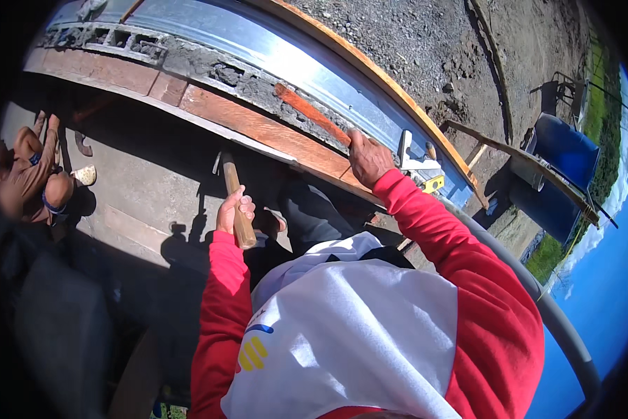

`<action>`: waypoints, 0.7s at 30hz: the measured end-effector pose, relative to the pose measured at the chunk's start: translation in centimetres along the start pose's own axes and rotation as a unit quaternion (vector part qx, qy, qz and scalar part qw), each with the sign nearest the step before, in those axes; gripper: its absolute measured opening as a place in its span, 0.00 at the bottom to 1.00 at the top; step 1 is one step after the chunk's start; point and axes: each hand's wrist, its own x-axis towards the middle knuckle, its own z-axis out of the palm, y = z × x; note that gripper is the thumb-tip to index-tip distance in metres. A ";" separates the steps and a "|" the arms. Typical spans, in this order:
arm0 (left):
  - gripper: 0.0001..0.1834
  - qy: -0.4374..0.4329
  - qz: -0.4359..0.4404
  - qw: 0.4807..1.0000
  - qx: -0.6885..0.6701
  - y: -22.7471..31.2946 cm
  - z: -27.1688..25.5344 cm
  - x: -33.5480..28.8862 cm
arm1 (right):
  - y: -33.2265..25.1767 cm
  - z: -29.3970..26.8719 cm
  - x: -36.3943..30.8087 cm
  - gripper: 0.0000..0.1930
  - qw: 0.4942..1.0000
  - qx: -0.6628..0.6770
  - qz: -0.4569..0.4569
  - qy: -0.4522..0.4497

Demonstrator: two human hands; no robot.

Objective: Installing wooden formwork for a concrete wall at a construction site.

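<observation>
My left hand [234, 208] is closed round the wooden handle of a hammer [234, 181], held low in front of the wall with its head pointing away from me. My right hand [370, 160] grips the near end of a narrow reddish wooden strip [312, 114]. The strip lies slanting over the top of a concrete block wall [247, 82]. Along the wall's near face runs a reddish board [258, 127]. Just right of my right hand, a white square-shaped tool [413, 159] and a small yellow tool [433, 184] rest on the wall's end.
Beyond the blocks lies a shiny metal sheet [258, 38], edged by a long timber [380, 77]. A blue wheelbarrow [569, 150] stands on the ground at the right, near a grey pipe [537, 286]. Another person [45, 174] crouches at the far left.
</observation>
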 end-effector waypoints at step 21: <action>0.11 0.038 -0.051 0.977 0.202 4.6 -7.5 -12.9 | -15.8 0.9 -8.3 0.06 0.988 -0.017 0.012 -0.153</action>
